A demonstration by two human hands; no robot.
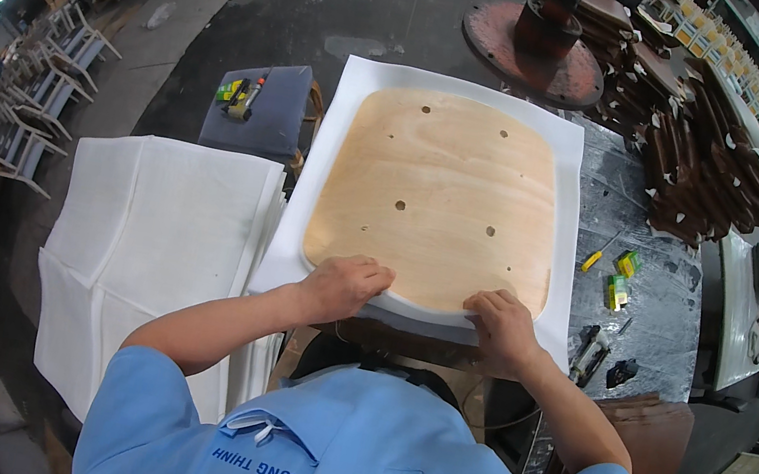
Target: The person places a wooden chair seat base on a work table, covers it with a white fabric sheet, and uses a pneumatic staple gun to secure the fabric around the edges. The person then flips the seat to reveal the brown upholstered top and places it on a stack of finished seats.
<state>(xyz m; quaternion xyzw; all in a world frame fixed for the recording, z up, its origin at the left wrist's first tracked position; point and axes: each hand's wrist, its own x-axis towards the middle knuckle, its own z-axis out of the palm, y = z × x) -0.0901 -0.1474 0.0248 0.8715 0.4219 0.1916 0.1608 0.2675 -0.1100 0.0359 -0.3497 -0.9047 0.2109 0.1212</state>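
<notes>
A rounded pale plywood seat board (437,197) lies on a white foam sheet (343,129) on the counter (655,286). Left hand (345,287) and right hand (501,325) press curled fingers on its near edge; it looks stiff and light, the foam soft, best gripped by the rim.

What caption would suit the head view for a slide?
Both hands, left hand and right hand, press the near edge of a plywood seat board lying on white fabric.

One plywood seat board (437,197), one white foam sheet (574,170), one white fabric stack (156,238), two hands.
</notes>
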